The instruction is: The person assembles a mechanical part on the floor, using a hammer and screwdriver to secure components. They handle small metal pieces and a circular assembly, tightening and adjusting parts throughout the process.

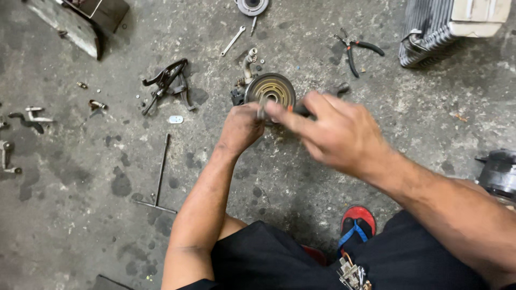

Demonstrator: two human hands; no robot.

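Gripping the round metal part [270,90] on the floor [80,225], the left hand [242,128] kept it steady, while the right hand [336,131] closed its fingers around a dark-handled tool [337,89] against it.

- I see the round pulley part [270,89] as dull, grimy metal with brassy concentric grooves.
- My left hand [242,128] looks smeared with dark matt grease.
- The floor [80,225] is rough grey concrete, oil-stained.
- The T-handle wrench [159,177] is dark, matt steel.
- The pliers [356,49] have black, slightly glossy plastic grips.
- The small spanner [233,41] is bright, smooth metal.
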